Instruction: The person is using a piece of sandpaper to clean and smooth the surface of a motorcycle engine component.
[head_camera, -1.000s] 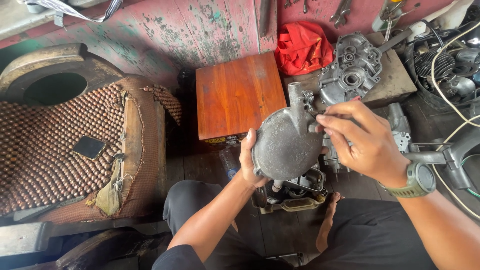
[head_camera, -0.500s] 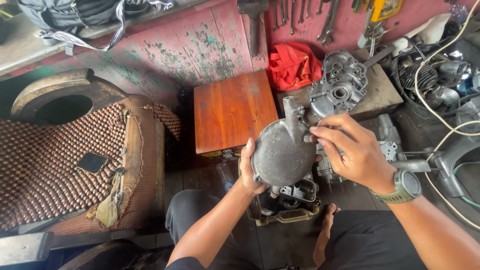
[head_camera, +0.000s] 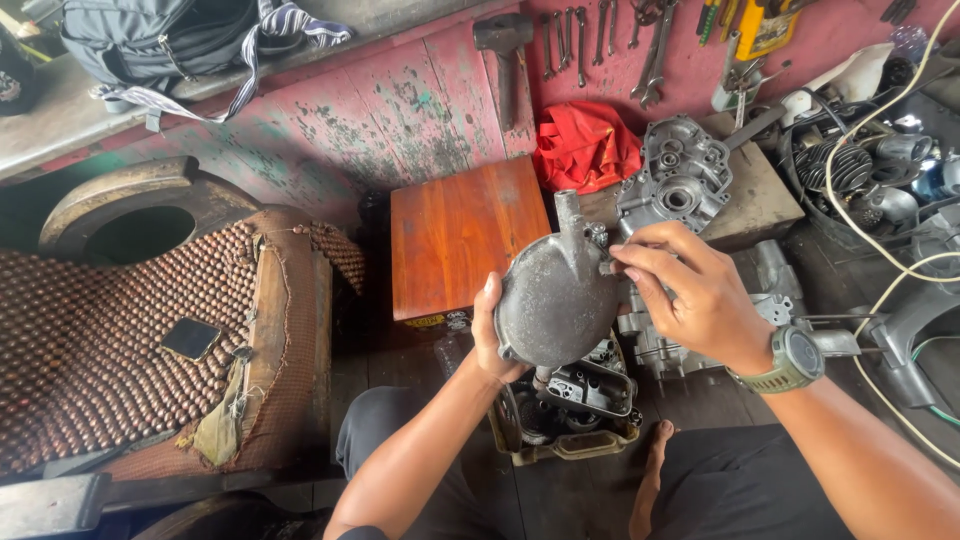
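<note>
A round, dull grey metal engine cover (head_camera: 555, 300) with a short tube at its top is held up in front of me. My left hand (head_camera: 490, 335) cups its lower left rim from behind. My right hand (head_camera: 685, 290), with a green watch on the wrist, pinches the cover's upper right edge near the tube. Below the cover, between my knees, a dirty engine part (head_camera: 570, 410) sits on the floor.
An orange wooden box (head_camera: 455, 235) stands behind the cover. A grey engine casing (head_camera: 675, 185) rests on a wooden block, beside a red cloth (head_camera: 585, 145). Wrenches hang on the red wall (head_camera: 600, 40). A beaded seat (head_camera: 110, 340) with a dark phone (head_camera: 190, 338) lies left; cables and parts crowd the right.
The camera has tilted up, showing more of the wall and tools. Both hands keep hold of the cover, which has stayed in nearly the same place.
</note>
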